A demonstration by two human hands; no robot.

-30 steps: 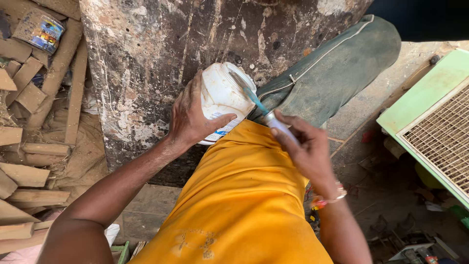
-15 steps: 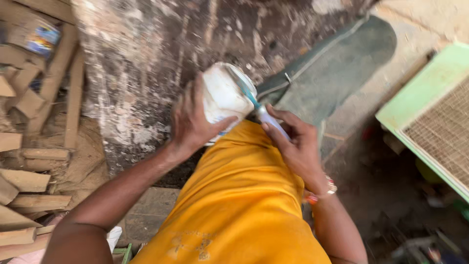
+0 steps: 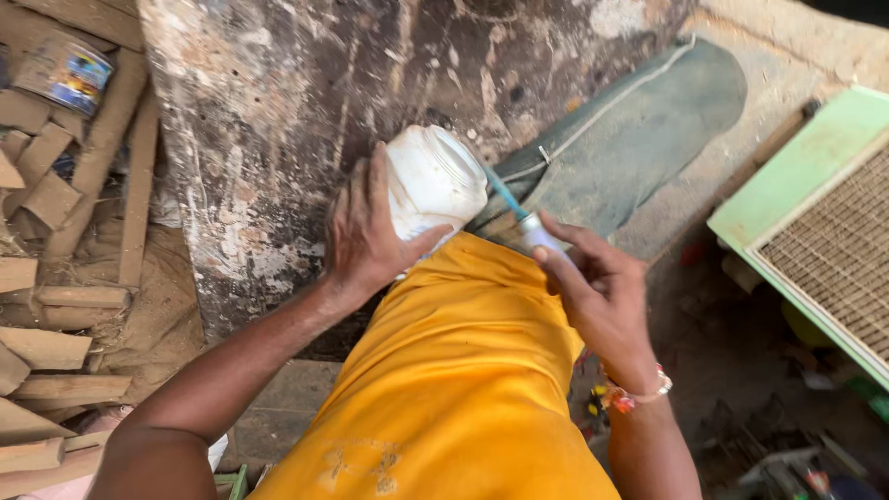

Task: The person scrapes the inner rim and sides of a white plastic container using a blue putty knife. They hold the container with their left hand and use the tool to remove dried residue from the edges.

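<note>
One white jar (image 3: 433, 185) gripped in the left hand (image 3: 366, 236), one brush (image 3: 523, 218) pinched in the right hand (image 3: 597, 296).

One white plastic jar (image 3: 433, 185) is in view, with one thin blue-handled tool (image 3: 519, 211), one small printed metal tin (image 3: 67, 72), one green-framed mesh panel (image 3: 815, 222), one beaded wrist bracelet (image 3: 639, 396), and over ten pale wooden offcuts (image 3: 56, 347).
</note>
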